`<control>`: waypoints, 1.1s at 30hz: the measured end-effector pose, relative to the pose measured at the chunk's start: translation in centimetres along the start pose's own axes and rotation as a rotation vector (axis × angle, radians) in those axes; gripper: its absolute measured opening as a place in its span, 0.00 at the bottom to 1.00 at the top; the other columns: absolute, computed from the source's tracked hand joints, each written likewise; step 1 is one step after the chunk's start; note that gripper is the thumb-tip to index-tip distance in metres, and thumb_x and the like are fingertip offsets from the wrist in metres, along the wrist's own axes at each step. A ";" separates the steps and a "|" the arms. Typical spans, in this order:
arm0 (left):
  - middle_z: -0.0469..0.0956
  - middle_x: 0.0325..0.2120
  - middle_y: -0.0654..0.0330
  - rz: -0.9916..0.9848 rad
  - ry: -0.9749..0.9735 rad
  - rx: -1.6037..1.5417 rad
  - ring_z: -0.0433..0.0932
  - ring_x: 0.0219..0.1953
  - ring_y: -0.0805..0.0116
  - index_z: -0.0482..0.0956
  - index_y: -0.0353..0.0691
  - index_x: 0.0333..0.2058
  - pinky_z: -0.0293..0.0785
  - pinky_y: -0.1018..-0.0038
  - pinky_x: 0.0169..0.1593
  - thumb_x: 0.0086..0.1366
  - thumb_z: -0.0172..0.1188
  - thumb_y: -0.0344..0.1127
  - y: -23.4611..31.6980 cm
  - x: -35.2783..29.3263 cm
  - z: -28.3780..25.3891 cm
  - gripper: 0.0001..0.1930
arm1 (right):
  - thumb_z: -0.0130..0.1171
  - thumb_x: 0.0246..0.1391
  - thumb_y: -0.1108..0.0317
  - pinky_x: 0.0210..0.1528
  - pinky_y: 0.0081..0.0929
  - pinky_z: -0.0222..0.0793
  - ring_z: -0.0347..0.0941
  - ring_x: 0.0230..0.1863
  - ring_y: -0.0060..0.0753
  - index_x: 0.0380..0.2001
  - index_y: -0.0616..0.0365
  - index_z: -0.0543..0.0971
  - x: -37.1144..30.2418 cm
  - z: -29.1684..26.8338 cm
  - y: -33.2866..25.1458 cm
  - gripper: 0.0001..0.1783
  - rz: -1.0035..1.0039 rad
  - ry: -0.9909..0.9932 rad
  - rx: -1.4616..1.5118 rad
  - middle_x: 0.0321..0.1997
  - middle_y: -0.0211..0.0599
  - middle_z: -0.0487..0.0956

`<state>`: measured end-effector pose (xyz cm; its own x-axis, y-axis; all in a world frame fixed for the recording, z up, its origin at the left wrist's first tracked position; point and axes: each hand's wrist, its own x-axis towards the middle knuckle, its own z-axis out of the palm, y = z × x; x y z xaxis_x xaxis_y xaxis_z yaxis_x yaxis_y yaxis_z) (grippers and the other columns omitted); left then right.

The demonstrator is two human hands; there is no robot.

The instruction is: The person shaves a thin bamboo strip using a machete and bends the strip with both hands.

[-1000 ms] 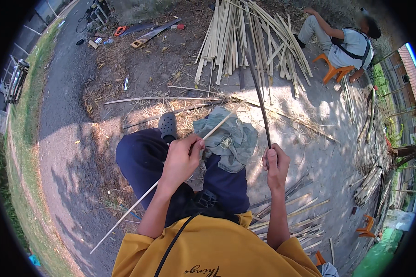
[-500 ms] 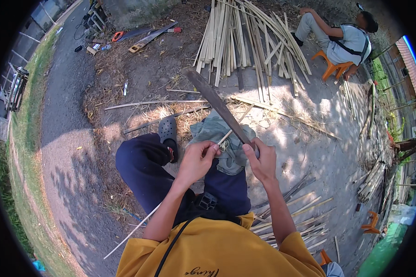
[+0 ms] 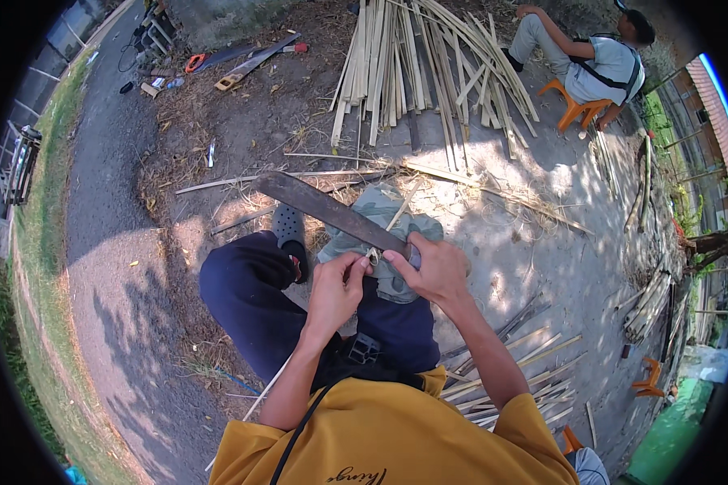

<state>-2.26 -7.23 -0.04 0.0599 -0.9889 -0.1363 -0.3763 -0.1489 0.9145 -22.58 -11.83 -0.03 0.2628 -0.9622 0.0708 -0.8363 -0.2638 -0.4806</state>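
Note:
My right hand (image 3: 435, 271) is closed around the handle of a machete. The dark, long blade (image 3: 323, 212) points up and to the left, with its base close to my left fingertips. In a pinch of thumb and fingers, my left hand (image 3: 334, 289) grips a thin bamboo strip (image 3: 404, 205). The strip runs under the blade, and its pale tail comes out below my left forearm. Curled shavings (image 3: 373, 256) sit at my left fingertips. Beneath both hands a grey-green cloth (image 3: 396, 289) lies over my leg.
A heap of split bamboo strips (image 3: 388, 73) lies ahead; more strips (image 3: 534, 368) lie at my right side. Two handsaws (image 3: 255, 63) rest on the ground at the far left. A person (image 3: 594, 69) sits on an orange stool (image 3: 572, 107) at the far right.
The machete has swung down to the left, so its blade lies flatter. My right hand has moved left, nearer my left hand, which still pinches the strip.

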 end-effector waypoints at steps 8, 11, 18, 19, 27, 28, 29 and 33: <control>0.76 0.17 0.58 0.021 0.074 0.015 0.66 0.17 0.77 0.84 0.31 0.34 0.60 0.72 0.23 0.74 0.61 0.29 0.2 -2.0 -0.7 0.09 | 0.64 0.61 0.36 0.28 0.50 0.71 0.79 0.24 0.60 0.30 0.56 0.80 -0.3 0.5 -0.8 0.30 -0.051 0.033 0.043 0.18 0.48 0.79; 0.75 0.17 0.57 0.034 0.070 0.074 0.66 0.16 0.76 0.84 0.31 0.34 0.59 0.72 0.23 0.74 0.61 0.29 0.3 -3.3 -1.7 0.09 | 0.64 0.62 0.36 0.28 0.52 0.70 0.79 0.24 0.62 0.31 0.57 0.80 0.0 0.7 -0.2 0.30 -0.003 0.040 0.055 0.18 0.50 0.78; 0.77 0.17 0.49 -0.016 0.041 0.072 0.71 0.15 0.64 0.83 0.30 0.34 0.66 0.66 0.25 0.72 0.61 0.27 0.6 -2.5 -1.5 0.07 | 0.63 0.63 0.37 0.28 0.53 0.70 0.77 0.24 0.65 0.31 0.57 0.81 0.0 0.8 -0.4 0.30 0.047 0.056 0.096 0.17 0.52 0.76; 0.77 0.18 0.48 0.063 0.088 0.036 0.73 0.16 0.63 0.83 0.30 0.35 0.66 0.66 0.25 0.72 0.61 0.27 0.0 -1.8 -0.7 0.07 | 0.63 0.63 0.37 0.28 0.53 0.70 0.77 0.24 0.65 0.31 0.57 0.81 0.0 0.9 -0.5 0.30 0.043 0.053 0.098 0.17 0.52 0.76; 0.78 0.18 0.55 0.059 0.079 0.086 0.69 0.15 0.72 0.84 0.31 0.34 0.62 0.70 0.23 0.73 0.61 0.29 -0.1 -4.8 -1.8 0.08 | 0.62 0.62 0.37 0.29 0.52 0.71 0.79 0.24 0.62 0.31 0.57 0.81 0.1 0.6 -0.2 0.30 0.055 0.059 0.080 0.18 0.51 0.77; 0.77 0.18 0.55 0.060 0.088 0.083 0.69 0.16 0.73 0.84 0.31 0.34 0.62 0.70 0.23 0.73 0.61 0.28 -0.1 -4.2 -1.8 0.08 | 0.62 0.62 0.37 0.29 0.52 0.71 0.79 0.24 0.62 0.31 0.57 0.81 -0.2 0.7 -0.3 0.30 0.055 0.055 0.083 0.18 0.51 0.77; 0.77 0.17 0.55 0.064 0.099 0.078 0.69 0.16 0.74 0.84 0.31 0.34 0.62 0.71 0.23 0.73 0.61 0.28 0.0 -3.6 -1.7 0.08 | 0.62 0.62 0.37 0.29 0.52 0.71 0.79 0.24 0.63 0.31 0.57 0.82 -0.2 0.7 -0.5 0.30 0.032 0.050 0.078 0.17 0.51 0.77; 0.75 0.16 0.57 0.048 0.077 0.002 0.69 0.16 0.76 0.83 0.31 0.34 0.61 0.71 0.23 0.73 0.61 0.29 0.1 -3.7 -1.6 0.08 | 0.63 0.62 0.37 0.29 0.52 0.71 0.78 0.23 0.63 0.31 0.57 0.82 0.1 0.6 -0.1 0.30 0.007 0.053 0.062 0.17 0.51 0.77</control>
<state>-1.07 -3.57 1.18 0.1130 -0.9916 -0.0629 -0.3824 -0.1018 0.9184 -22.20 -11.88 -0.46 0.2297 -0.9668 0.1124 -0.8063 -0.2537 -0.5343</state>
